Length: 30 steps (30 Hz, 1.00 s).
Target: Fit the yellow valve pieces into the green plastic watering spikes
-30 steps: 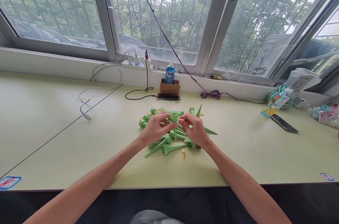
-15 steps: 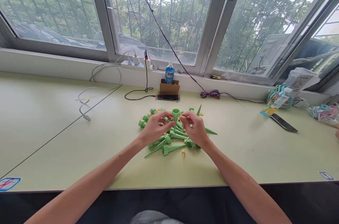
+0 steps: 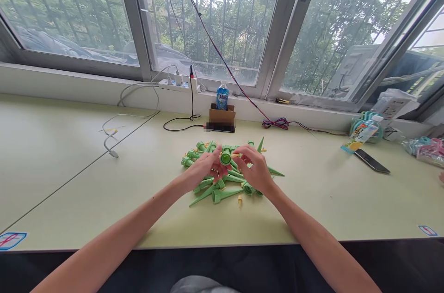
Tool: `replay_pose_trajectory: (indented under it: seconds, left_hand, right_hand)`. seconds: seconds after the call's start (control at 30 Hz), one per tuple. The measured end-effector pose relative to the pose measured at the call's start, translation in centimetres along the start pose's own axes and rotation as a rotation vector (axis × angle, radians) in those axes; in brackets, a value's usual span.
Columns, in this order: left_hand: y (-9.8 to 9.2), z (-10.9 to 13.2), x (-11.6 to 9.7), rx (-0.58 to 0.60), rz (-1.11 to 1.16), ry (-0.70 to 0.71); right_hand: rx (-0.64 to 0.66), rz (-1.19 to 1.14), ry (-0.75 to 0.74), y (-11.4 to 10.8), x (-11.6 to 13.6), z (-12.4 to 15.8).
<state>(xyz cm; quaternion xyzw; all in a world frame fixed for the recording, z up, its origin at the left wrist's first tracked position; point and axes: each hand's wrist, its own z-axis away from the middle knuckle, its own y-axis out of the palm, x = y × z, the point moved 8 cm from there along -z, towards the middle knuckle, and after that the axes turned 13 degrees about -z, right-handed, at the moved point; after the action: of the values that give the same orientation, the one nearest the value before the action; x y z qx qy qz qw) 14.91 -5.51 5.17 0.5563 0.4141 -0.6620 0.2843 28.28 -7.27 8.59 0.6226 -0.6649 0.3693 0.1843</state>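
One small yellow plug (image 3: 240,201) is seen on the tabletop (image 3: 222,230), in front of a heap of green plastic spikes (image 3: 233,177). Over the heap, a cup-topped green spike (image 3: 225,159) is held by the fingers of the left hand (image 3: 205,168), its open end facing the camera, and just beside it a yellow piece (image 3: 236,155) is pinched by the fingers of the right hand (image 3: 254,164). Farther back, a blue bottle (image 3: 222,95) is partly hidden by a cardboard box (image 3: 222,115).

No lettering can be read, even on the blue bottle (image 3: 222,97)
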Motion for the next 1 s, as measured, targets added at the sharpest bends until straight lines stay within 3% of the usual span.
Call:
replay_pose_trajectory:
  seconds: [0.47,0.6,0.83,1.0]
  left_hand:
    - [0.0,-0.1,0.1,0.014,0.014,0.029]
    - [-0.3,0.0,-0.2,-0.007,-0.094,0.087]
    - [-1.1,0.8,-2.6,-0.244,-0.505,0.351]
    - [-1.0,1.1,-3.0,-0.337,-0.609,0.440]
  right_hand:
    - [0.012,-0.007,0.009,-0.1,-0.4,-0.2]
    - [0.023,-0.001,-0.002,-0.1,-0.5,-0.2]
    - [0.030,0.004,0.003,0.0,-0.7,-0.2]
    - [0.037,0.004,0.000,0.0,-0.7,-0.1]
